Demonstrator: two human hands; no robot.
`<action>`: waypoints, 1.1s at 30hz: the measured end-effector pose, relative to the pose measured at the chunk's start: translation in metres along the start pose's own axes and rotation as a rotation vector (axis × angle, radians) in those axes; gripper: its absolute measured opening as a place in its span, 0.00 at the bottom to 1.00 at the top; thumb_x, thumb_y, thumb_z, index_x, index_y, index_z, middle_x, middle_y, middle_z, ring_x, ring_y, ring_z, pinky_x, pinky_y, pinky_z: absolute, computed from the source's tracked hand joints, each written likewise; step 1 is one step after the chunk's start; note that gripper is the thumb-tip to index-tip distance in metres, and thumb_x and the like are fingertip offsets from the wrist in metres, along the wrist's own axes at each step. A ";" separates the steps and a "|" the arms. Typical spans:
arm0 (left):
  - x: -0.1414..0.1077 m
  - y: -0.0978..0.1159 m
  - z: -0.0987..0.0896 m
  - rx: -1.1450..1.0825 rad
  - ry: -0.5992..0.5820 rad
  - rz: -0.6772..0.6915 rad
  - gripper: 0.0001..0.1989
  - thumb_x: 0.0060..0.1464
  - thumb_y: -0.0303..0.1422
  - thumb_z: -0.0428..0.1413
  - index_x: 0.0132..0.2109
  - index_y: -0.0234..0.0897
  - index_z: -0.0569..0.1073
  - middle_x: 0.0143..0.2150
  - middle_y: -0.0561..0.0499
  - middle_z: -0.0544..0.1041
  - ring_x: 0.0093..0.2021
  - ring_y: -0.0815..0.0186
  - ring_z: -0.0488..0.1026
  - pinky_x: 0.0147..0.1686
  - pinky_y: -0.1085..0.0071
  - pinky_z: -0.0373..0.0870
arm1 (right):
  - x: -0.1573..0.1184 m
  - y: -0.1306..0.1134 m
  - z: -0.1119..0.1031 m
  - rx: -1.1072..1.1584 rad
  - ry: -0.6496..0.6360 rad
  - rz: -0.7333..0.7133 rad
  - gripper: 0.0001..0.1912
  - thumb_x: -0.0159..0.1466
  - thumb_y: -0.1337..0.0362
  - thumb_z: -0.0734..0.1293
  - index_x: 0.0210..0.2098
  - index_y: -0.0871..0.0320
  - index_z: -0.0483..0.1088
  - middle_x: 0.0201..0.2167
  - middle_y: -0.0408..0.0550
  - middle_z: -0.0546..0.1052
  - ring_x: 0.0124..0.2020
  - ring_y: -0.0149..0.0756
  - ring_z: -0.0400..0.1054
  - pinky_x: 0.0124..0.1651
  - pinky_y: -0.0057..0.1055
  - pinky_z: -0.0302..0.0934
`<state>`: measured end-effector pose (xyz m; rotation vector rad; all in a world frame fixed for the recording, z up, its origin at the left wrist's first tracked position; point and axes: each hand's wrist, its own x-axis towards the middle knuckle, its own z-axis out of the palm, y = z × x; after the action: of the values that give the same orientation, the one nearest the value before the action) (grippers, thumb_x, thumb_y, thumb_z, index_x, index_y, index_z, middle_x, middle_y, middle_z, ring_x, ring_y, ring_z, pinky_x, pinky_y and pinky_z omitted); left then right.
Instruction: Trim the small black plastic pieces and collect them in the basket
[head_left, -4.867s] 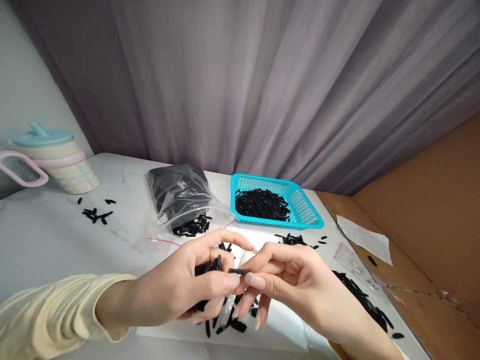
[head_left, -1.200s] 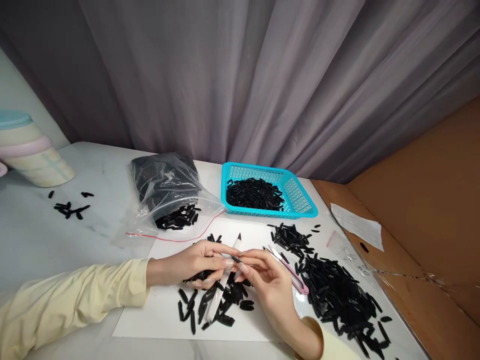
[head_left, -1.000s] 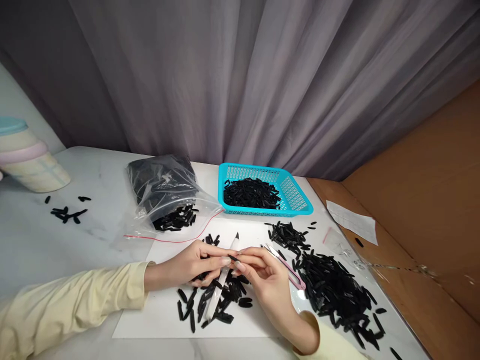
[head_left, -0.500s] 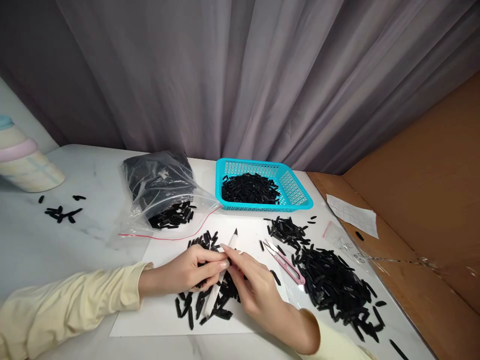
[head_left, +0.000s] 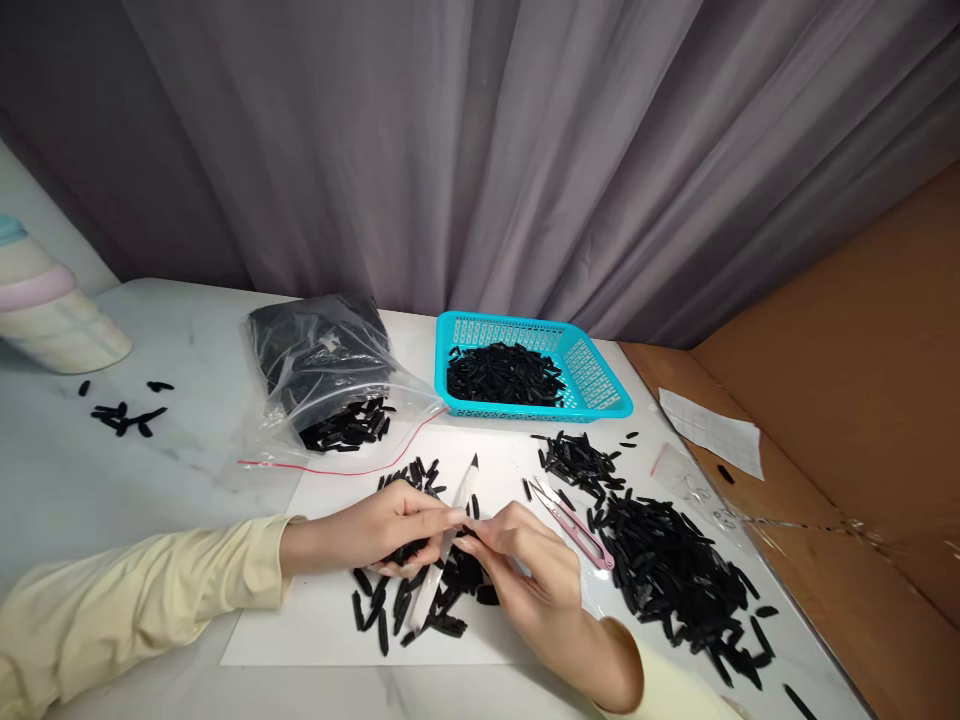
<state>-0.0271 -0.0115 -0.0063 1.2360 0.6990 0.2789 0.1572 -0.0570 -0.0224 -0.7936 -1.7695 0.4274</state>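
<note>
Thumb and fingertips of my left hand (head_left: 405,525) are pinched together, meeting those of my right hand (head_left: 532,565). Between the fingertips of both hands is a small black strip (head_left: 470,530), mostly covered by them. Beneath the hands, a pile of black strips (head_left: 450,600) lies on a white sheet (head_left: 292,635). A white, pencil-shaped tool with a dark point (head_left: 426,600) slants across this pile, partly hidden by my left fingers. Pink-handled thread snips (head_left: 574,525) lie right of my right hand, blades apart.
A blue basket (head_left: 536,411) holds many black strips. Left of it lies a zip bag (head_left: 330,350) of strips. A large strip pile (head_left: 675,570) and a smaller one (head_left: 577,462) lie at right. Left stand a cup (head_left: 60,320) and a few loose strips (head_left: 124,418).
My right hand's fingers have curled in more, and the fingertips of both hands have shifted slightly right. The small black strip now shows between them. The view has shifted slightly.
</note>
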 end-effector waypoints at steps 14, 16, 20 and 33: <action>-0.001 -0.004 0.000 -0.022 0.074 0.137 0.25 0.60 0.40 0.49 0.61 0.31 0.63 0.15 0.62 0.59 0.13 0.78 0.50 0.14 0.80 0.49 | 0.000 0.001 -0.002 0.119 -0.025 0.329 0.12 0.62 0.75 0.62 0.43 0.55 0.67 0.38 0.47 0.79 0.39 0.35 0.76 0.39 0.25 0.71; -0.001 -0.005 0.002 0.012 0.110 0.157 0.26 0.60 0.40 0.49 0.61 0.30 0.62 0.15 0.61 0.59 0.13 0.78 0.50 0.14 0.80 0.48 | 0.000 0.001 -0.002 0.149 -0.030 0.391 0.10 0.63 0.73 0.63 0.42 0.55 0.67 0.37 0.47 0.79 0.38 0.36 0.76 0.39 0.26 0.71; -0.001 -0.007 0.004 0.104 0.156 0.209 0.26 0.60 0.39 0.48 0.61 0.29 0.63 0.16 0.61 0.59 0.14 0.77 0.51 0.15 0.79 0.49 | 0.000 0.001 -0.002 0.187 -0.052 0.494 0.07 0.63 0.70 0.64 0.41 0.55 0.67 0.36 0.47 0.80 0.39 0.38 0.76 0.40 0.30 0.71; 0.000 -0.015 0.004 0.302 0.228 0.383 0.23 0.62 0.35 0.45 0.60 0.28 0.63 0.16 0.60 0.59 0.17 0.75 0.54 0.19 0.78 0.56 | 0.004 0.002 0.001 0.417 -0.049 0.659 0.07 0.61 0.64 0.67 0.38 0.54 0.65 0.34 0.46 0.81 0.31 0.34 0.75 0.37 0.30 0.69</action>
<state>-0.0275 -0.0193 -0.0194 1.6449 0.7132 0.6571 0.1567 -0.0529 -0.0213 -1.0504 -1.3537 1.2150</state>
